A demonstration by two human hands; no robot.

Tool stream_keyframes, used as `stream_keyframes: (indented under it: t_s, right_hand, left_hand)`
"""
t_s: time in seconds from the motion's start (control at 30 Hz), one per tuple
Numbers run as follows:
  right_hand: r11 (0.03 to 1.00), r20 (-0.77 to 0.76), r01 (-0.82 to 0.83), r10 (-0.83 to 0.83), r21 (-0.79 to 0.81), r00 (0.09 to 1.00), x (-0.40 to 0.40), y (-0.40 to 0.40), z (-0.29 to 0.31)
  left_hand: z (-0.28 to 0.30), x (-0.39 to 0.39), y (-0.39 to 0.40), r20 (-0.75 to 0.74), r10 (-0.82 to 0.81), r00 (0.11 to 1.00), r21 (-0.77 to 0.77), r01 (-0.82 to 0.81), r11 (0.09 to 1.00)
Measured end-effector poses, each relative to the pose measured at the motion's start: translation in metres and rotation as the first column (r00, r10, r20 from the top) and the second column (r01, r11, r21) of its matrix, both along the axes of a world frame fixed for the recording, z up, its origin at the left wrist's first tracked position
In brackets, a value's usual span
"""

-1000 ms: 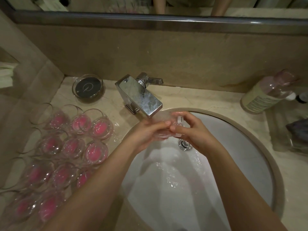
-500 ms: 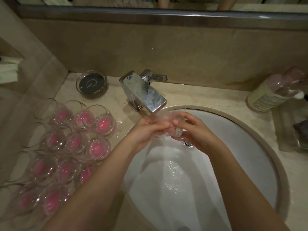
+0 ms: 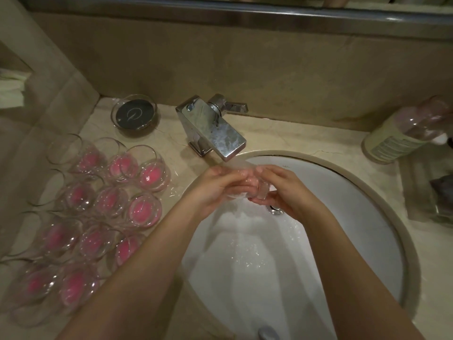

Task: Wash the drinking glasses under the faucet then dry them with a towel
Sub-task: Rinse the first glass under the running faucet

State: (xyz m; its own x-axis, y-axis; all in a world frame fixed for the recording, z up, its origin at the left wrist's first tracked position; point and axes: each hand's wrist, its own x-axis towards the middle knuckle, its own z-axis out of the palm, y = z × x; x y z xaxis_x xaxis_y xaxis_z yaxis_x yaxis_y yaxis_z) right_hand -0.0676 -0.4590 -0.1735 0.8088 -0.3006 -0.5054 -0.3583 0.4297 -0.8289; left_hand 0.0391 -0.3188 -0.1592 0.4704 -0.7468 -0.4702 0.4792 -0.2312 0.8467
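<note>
one clear drinking glass is held over the white sink basin, directly under the spout of the chrome faucet. water runs from the spout over the glass and falls into the basin, where it spreads as a wet sheet with bright flecks. the glass is blurred by the water, so its tilt cannot be told.

the left hand has its fingers curled round the left side of the glass and grips it. the right hand has its fingers curled round the right side of the same glass and grips it too. both forearms reach in from the lower edge of the view.

on the counter to the left of the basin stands a group of clear glasses with pink bases. eleven pink bases can be counted, set in roughly four rows; two or three further rims at the far left are too faint to count with certainty. none of them shows any liquid.

behind that group, near the wall, stands one shallow round glass dish with a dark disc inside it. the dish stands apart from the faucet base.

at the right of the counter one plastic bottle with a pale label is seen, leaning away toward the right edge. just beside it lies one clear tray holding a dark item that is too dim to identify.

one drain fitting shows in the basin, just below the right hand.
</note>
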Motion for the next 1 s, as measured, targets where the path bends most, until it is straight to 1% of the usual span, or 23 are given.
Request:
stream_keyframes:
  t_s: [0.07, 0.13, 0.2, 0.27, 0.33, 0.4, 0.5, 0.53, 0.63, 0.7, 0.73, 0.8, 0.87, 0.9, 1.0]
  right_hand:
    - [0.998, 0.026, -0.004, 0.005, -0.068, 1.0, -0.001, -0.001, -0.002]
    - [0.995, 0.051, -0.009, 0.014, -0.101, 0.999, -0.002, -0.002, -0.002]
    - [0.999, 0.022, 0.002, -0.001, -0.051, 1.0, -0.001, -0.002, 0.002]
    - [0.999, -0.052, -0.04, 0.04, 0.007, 0.998, 0.0, -0.003, 0.006]
    - [0.995, -0.096, -0.098, 0.097, -0.006, 0.991, 0.002, -0.004, 0.009]
    - [0.995, -0.074, -0.089, 0.086, -0.037, 0.994, 0.002, -0.004, 0.008]
    - [0.989, -0.01, -0.07, 0.07, -0.128, 0.998, 0.001, -0.005, 0.005]
    - [0.991, -0.003, -0.065, 0.066, -0.119, 0.998, 0.001, -0.006, 0.005]
    - [0.998, -0.052, -0.062, 0.061, -0.015, 0.997, 0.001, -0.003, 0.006]
    - [0.997, -0.077, -0.072, 0.071, -0.013, 0.995, 0.001, -0.001, 0.006]
    - [0.998, -0.058, -0.063, 0.062, -0.021, 0.996, 0.001, 0.001, 0.004]
    - [0.995, -0.006, -0.044, 0.043, -0.089, 0.999, 0.0, 0.003, 0.001]
    - [0.989, 0.019, -0.035, 0.038, -0.142, 0.999, 0.001, 0.004, -0.001]
    - [0.991, 0.012, -0.032, 0.034, -0.13, 0.999, 0.001, 0.003, -0.001]
    - [0.999, -0.042, -0.034, 0.033, -0.022, 0.999, 0.002, 0.001, 0.001]
  left_hand:
    - [-0.005, 0.0, 0.001, -0.019, 0.027, 0.999, 0.053, -0.026, 0.998]
    - [-0.008, 0.0, 0.001, -0.032, 0.044, 0.999, 0.056, -0.042, 0.998]
    - [-0.009, -0.001, 0.002, -0.047, 0.055, 0.997, 0.011, -0.054, 0.998]
    - [-0.009, -0.002, 0.002, -0.037, 0.028, 0.999, -0.013, -0.029, 1.0]
    - [-0.009, -0.001, 0.001, -0.034, 0.016, 0.999, -0.013, -0.017, 1.0]
    - [-0.01, -0.001, 0.0, -0.057, 0.049, 0.997, -0.011, -0.05, 0.999]
    - [-0.012, 0.0, -0.001, -0.082, 0.097, 0.992, -0.021, -0.099, 0.995]
    - [-0.014, 0.001, -0.001, -0.08, 0.1, 0.992, -0.033, -0.103, 0.994]
    - [-0.012, 0.0, 0.0, -0.048, 0.047, 0.998, -0.071, -0.051, 0.996]
    - [-0.013, -0.001, 0.0, -0.04, 0.031, 0.999, -0.075, -0.034, 0.997]
    - [-0.012, -0.001, 0.0, -0.052, 0.042, 0.998, -0.076, -0.046, 0.996]
    - [-0.014, 0.0, 0.001, -0.072, 0.053, 0.996, -0.079, -0.058, 0.995]
    - [-0.014, -0.001, 0.002, -0.056, 0.044, 0.997, -0.089, -0.049, 0.995]
    - [-0.016, 0.0, 0.004, -0.045, 0.038, 0.998, -0.094, -0.042, 0.995]
    - [-0.015, 0.001, 0.005, 0.006, 0.006, 1.0, -0.09, -0.005, 0.996]
